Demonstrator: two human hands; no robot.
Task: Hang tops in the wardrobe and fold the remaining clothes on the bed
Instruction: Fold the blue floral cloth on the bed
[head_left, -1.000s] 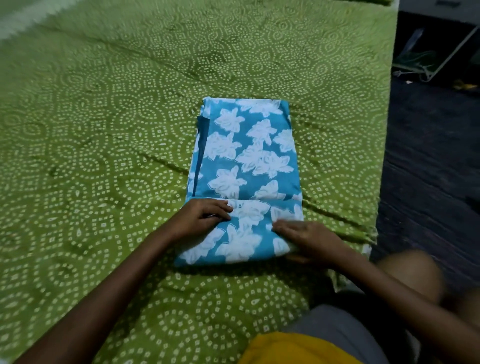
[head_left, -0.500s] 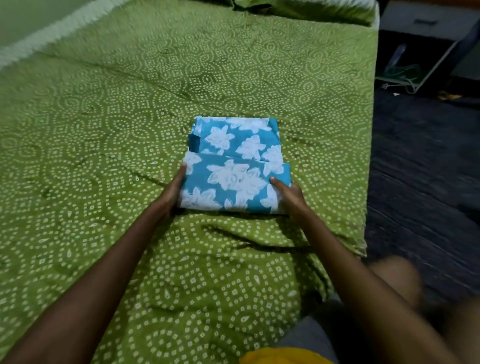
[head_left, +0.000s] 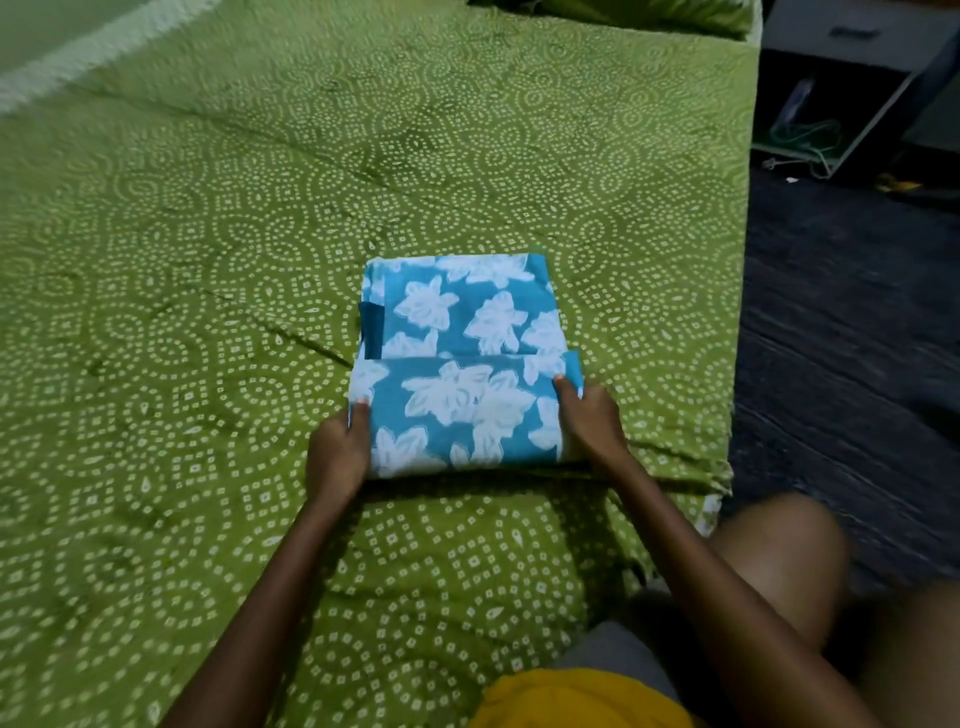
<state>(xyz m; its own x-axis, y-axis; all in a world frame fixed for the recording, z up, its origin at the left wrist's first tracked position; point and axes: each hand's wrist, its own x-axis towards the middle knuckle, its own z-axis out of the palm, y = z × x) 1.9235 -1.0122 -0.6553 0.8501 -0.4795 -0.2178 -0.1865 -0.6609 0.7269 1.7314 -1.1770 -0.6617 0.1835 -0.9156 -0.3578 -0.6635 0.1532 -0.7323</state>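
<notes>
A blue garment with white flowers (head_left: 462, 358) lies folded into a compact rectangle on the green patterned bed (head_left: 208, 260), near its right edge. The near half is doubled over the far half. My left hand (head_left: 337, 452) grips the near left corner of the fold, thumb on top. My right hand (head_left: 589, 421) grips the near right side, thumb on top and fingers under the edge. No wardrobe or hanger is in view.
The bed's right edge (head_left: 732, 415) drops to a dark floor (head_left: 841, 338). A dark cabinet with cables (head_left: 831, 119) stands at the far right. A green pillow (head_left: 649, 15) lies at the head of the bed. My knees (head_left: 779, 561) are at the lower right.
The long folded garment was doubled over away from me into a shorter rectangle. My hands moved from pressing on top to gripping its left and right sides.
</notes>
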